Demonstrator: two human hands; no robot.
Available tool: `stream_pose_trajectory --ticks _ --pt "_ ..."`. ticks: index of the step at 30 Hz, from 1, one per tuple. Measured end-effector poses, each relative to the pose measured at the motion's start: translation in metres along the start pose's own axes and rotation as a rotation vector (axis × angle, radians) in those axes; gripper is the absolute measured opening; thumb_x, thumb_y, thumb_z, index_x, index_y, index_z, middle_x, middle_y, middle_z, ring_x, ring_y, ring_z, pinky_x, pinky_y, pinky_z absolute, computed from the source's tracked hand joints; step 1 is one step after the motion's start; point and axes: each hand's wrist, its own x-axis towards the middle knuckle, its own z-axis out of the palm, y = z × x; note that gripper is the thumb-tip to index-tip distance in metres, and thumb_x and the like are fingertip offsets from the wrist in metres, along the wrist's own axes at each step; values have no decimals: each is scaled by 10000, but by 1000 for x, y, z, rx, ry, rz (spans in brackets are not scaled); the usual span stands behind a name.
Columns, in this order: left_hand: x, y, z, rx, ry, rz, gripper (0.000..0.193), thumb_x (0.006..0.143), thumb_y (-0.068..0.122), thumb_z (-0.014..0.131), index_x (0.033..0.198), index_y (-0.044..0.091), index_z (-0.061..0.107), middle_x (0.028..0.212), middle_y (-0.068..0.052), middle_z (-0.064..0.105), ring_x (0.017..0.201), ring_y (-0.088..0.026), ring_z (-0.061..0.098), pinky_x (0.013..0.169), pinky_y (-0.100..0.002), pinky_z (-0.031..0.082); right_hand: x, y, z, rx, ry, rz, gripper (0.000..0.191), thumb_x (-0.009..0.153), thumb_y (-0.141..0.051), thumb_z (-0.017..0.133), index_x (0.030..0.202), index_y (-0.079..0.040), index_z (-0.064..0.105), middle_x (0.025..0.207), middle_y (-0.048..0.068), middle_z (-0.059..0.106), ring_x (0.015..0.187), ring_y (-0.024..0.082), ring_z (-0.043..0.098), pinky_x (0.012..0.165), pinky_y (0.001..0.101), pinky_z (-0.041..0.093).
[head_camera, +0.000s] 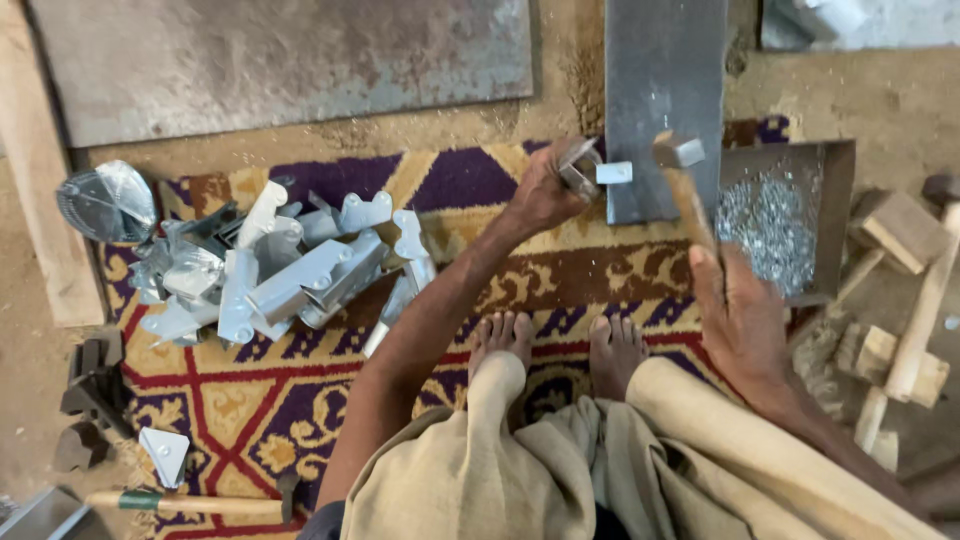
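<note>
Head view, looking down at a person seated on a patterned purple, red and gold rug (300, 400), bare feet at centre. The lower legs are covered by beige cloth, and the forearms are cut off at the bottom edge.

At 12 o'clock, the left hand (545, 190) has its fingers wrapped around a small bent metal piece (590, 168), pressing it against the edge of a grey steel plate (665, 100) lying on the floor. How the piece is shaped inside the fist is hidden.

At 2 o'clock, the right hand (740, 320) has its fingers closed on the wooden handle of a hammer (685, 180); the hammer's head hovers just beside the metal piece.

At 3 o'clock, a metal tray (835, 200) holds a heap of small shiny bits, too small to identify. Beyond it lie wooden mallets (915, 300), partly cut off.

At 9 o'clock sits a pile of folded sheet-metal parts (270, 270). At 7 o'clock lie dark metal blocks (90, 385) and another hammer (190, 503).
</note>
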Motion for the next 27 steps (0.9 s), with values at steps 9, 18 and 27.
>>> stream_pose_trajectory --ticks 9,18,27 --pt "4 0 2 102 20 41 257 744 -7 721 937 126 616 836 -11 612 786 -164 588 758 -361 515 13 -5 -12 318 -179 240 434 1081 -437 542 904 -42 564 634 45 509 474 119 466 380 301 387" --pt "9 6 3 186 -4 21 231 772 40 749 955 109 627 852 -31 616 812 -211 589 852 -397 489 6 40 -7 354 -153 -170 367 1075 -393 504 967 -53 589 647 31 558 425 80 469 342 283 358" --pt "18 11 -14 195 230 85 623 898 177 860 1348 71 443 1109 -103 637 980 -178 687 816 -340 668 -9 42 7 421 -165 234 443 1087 -442 387 858 -83 512 600 -1 452 452 91 430 348 270 379"
